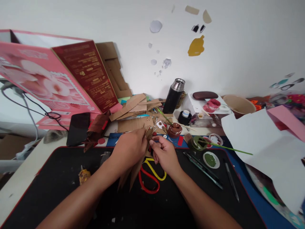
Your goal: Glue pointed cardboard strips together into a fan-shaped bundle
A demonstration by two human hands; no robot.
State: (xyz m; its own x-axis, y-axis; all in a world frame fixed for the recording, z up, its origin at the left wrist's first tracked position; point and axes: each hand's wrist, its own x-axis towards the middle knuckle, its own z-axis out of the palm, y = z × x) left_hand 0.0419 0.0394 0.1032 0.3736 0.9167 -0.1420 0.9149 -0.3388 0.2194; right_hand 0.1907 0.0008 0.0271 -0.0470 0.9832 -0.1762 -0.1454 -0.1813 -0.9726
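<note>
My left hand (132,144) is closed around a folded piece of brown cardboard (136,171), whose pointed flaps hang down over the black mat. The top of the piece sticks up between my two hands. At its right edge, my right hand (166,156) has its thumb and fingers pinched together on the cardboard. Just below lies a pair of scissors (150,183) with one red and one yellow handle; my hands and the cardboard hide its blades. A yellow-brown glue-like tube (84,176) rests on the mat, left of my left forearm.
Cardboard scraps (135,108), a black thermos (174,95), a brown paint jar (175,130) and a green paint jar (199,142) with a brush stand behind. Pens (205,170) and a green-filled lid (211,159) lie right. A phone (78,127) and pink bag (47,76) are left.
</note>
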